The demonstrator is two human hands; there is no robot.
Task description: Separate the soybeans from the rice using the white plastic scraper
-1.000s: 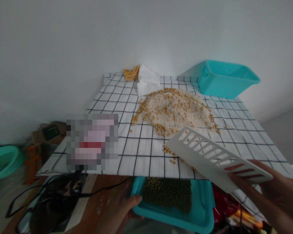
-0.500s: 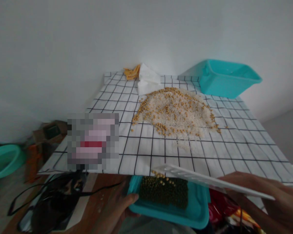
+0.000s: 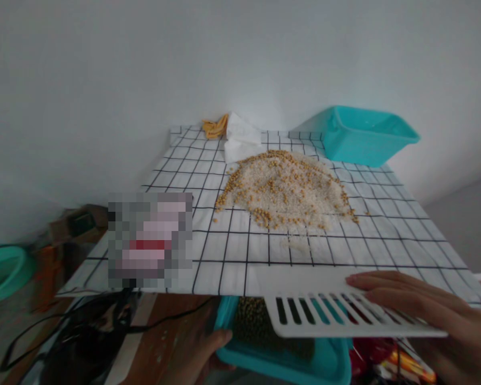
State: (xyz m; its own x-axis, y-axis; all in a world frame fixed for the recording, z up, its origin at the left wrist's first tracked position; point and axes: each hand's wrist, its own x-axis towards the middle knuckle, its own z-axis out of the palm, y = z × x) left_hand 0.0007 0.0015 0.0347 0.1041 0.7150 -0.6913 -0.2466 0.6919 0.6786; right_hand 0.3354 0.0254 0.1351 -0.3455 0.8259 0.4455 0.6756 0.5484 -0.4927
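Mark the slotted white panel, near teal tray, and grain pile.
slotted white panel (image 3: 300, 283): head view, solid band above slots.
near teal tray (image 3: 280, 366): head view, front rim.
grain pile (image 3: 284, 187): head view, middle.

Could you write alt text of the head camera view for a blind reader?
A right hand holds a white slotted panel flat over a teal tray of greenish beans, which the left hand grips. Beyond them, a heap of rice mixed with yellow beans lies on a checked cloth, with a teal tub at the far right.

Plain pale wall (image 3: 104, 80) behind a table (image 3: 172, 342) under checked cloth (image 3: 224, 246).
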